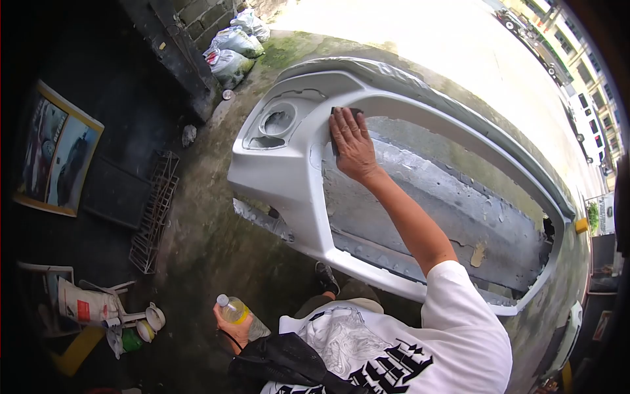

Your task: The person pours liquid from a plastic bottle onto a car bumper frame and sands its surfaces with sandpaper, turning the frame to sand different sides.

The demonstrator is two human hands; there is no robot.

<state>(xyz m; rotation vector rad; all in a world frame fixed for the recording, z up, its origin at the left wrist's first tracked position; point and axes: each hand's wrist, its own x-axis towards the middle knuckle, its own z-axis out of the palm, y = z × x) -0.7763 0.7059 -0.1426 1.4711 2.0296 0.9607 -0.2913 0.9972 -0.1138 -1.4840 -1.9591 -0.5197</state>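
A pale grey-white car bumper [298, 171] lies across the middle, with a long opening and a round lamp recess. My right hand [352, 141] is pressed on its frame near the inner corner of the opening, fingers together over a dark sanding pad [336, 150] whose edges show around them. Lower down, my left hand [235, 328] is wrapped round a clear plastic bottle [254, 323] with a yellow label and white cap. A black cloth or strap [282, 358] hangs beside that wrist.
Full plastic bags [230, 65] sit by the wall at the upper left. A metal rack [154, 213] and containers [131, 331] stand at the left. Behind the opening lies a worn grey panel [420, 197]. Vehicles [586, 125] are parked at the upper right.
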